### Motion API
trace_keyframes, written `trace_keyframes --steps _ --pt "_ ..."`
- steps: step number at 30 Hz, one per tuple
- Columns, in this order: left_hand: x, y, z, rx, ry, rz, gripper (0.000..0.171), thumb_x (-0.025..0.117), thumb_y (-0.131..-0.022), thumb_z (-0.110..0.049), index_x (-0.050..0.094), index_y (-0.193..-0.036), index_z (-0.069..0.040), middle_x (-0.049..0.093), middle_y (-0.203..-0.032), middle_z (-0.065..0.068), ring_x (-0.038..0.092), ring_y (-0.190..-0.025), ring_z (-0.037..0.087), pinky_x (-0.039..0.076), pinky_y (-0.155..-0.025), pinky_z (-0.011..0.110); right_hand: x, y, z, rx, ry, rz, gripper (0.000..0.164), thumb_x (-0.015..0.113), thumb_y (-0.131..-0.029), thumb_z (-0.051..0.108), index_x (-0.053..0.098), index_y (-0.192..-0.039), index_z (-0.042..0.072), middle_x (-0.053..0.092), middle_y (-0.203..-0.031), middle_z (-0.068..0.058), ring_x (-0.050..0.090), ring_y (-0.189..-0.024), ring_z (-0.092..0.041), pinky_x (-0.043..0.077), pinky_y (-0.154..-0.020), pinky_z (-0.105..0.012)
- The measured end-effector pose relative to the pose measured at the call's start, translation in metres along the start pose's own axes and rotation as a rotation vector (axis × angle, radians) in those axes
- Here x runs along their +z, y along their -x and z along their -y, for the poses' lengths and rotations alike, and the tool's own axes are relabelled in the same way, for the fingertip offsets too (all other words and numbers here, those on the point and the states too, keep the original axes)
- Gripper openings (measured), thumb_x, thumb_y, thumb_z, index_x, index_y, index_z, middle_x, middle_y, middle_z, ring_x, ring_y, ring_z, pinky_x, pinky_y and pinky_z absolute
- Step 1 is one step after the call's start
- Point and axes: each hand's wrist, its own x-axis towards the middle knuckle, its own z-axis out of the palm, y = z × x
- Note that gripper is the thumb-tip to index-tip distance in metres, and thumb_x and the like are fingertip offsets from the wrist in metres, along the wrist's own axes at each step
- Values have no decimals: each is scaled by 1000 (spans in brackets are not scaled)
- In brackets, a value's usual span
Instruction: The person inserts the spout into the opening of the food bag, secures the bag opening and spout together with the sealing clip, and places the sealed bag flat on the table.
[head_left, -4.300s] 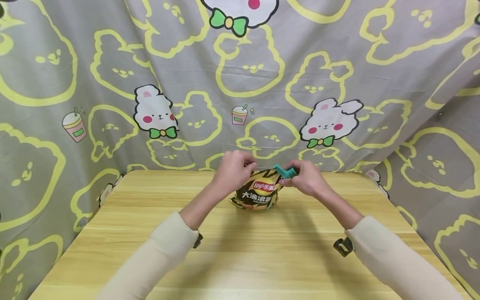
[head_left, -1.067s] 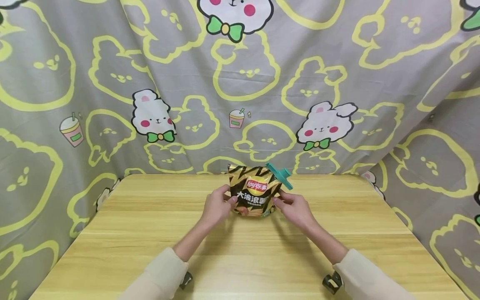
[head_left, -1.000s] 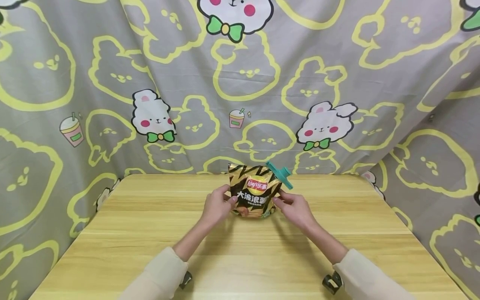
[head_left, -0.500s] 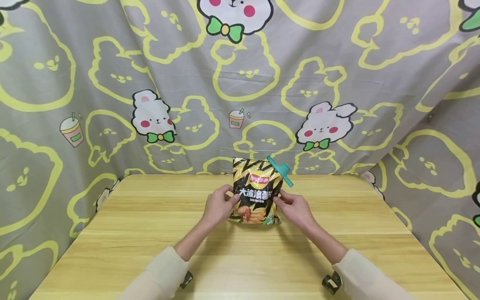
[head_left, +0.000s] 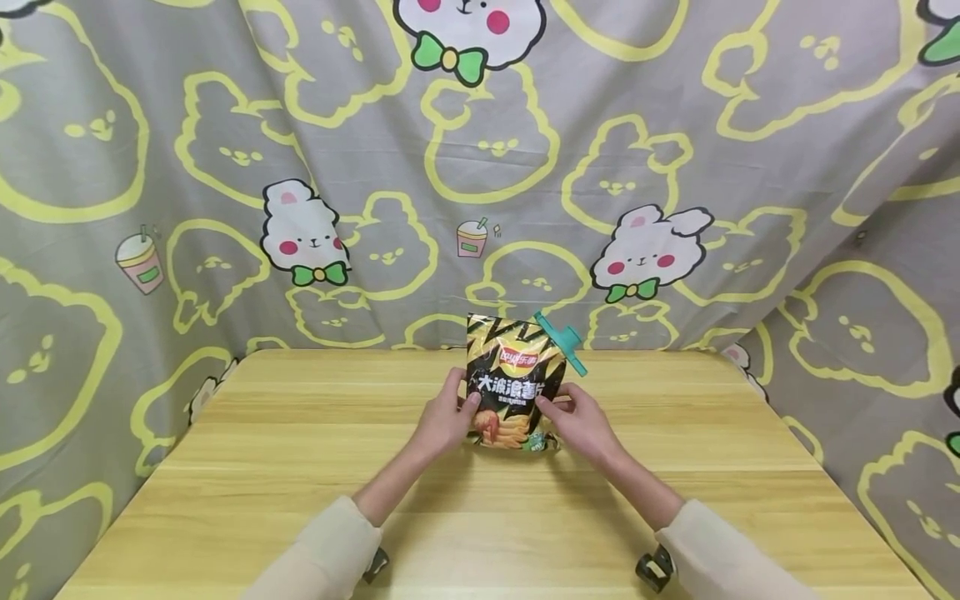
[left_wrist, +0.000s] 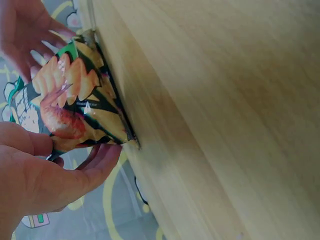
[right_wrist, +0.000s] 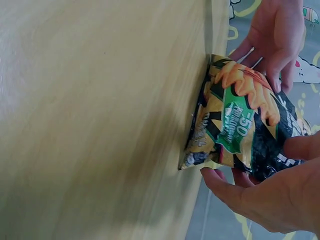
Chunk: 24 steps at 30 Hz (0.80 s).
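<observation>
A black and yellow bag of potato chips [head_left: 513,387] stands upright at the far middle of the table, its printed front towards me. Across its top right corner sits a teal bag clip [head_left: 561,342], slanting down to the right. My left hand [head_left: 446,414] grips the bag's left side, thumb on the front and fingers behind. On the opposite side my right hand [head_left: 585,423] holds it the same way. In both wrist views the bag's bottom edge is right at the tabletop.
The wooden table [head_left: 495,517] spreads out in front of the bag. A grey curtain [head_left: 405,150] with yellow cartoon outlines hangs behind the table and along both sides. Dark wrist devices [head_left: 654,568] show below the cream sleeves [head_left: 720,546].
Earlier the right hand held the clip at the bag's top corner; both hands then moved down to its sides. The bag has tipped upright, and the right thumb has shifted further onto its front.
</observation>
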Motion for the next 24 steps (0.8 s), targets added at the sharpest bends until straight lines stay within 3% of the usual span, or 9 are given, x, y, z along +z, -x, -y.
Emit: trace_keyframes --steps 4,8,11,18,24 --pt "2 1 0 -5 -33 -7 31 48 -108 -26 41 -138 -22 74 -103 19 68 -81 29 50 -61 35 2 -1 0 24 -75 21 44 65 -99 37 57 -127 4 70 -118 -21 69 -87 -24 59 -81 -41" --pt "1 1 -3 -24 -23 -6 33 47 -108 -27 41 -140 -23 69 -79 12 59 -60 22 45 -51 32 0 -1 2 33 -107 47 48 62 -100 38 55 -133 3 64 -126 -24 70 -94 -27 60 -87 -43" --pt "-1 1 -6 -48 -12 4 34 48 -107 -28 41 -140 -24 62 -69 7 54 -53 20 43 -49 31 -1 -2 3 43 -133 70 47 61 -101 37 56 -133 3 61 -131 -24 68 -98 -28 60 -89 -43" --pt "-3 2 -9 -69 0 12 37 51 -106 -27 41 -141 -25 63 -69 5 56 -54 20 44 -49 31 -6 -4 4 104 -239 126 46 59 -102 39 54 -129 2 63 -113 -18 65 -88 -24 61 -80 -42" --pt "-5 1 -7 -79 31 42 40 51 -106 -29 41 -144 -23 60 -66 6 52 -50 18 42 -47 30 -9 -4 2 118 -258 156 53 58 -103 40 49 -135 -1 57 -128 -27 66 -102 -32 61 -82 -44"
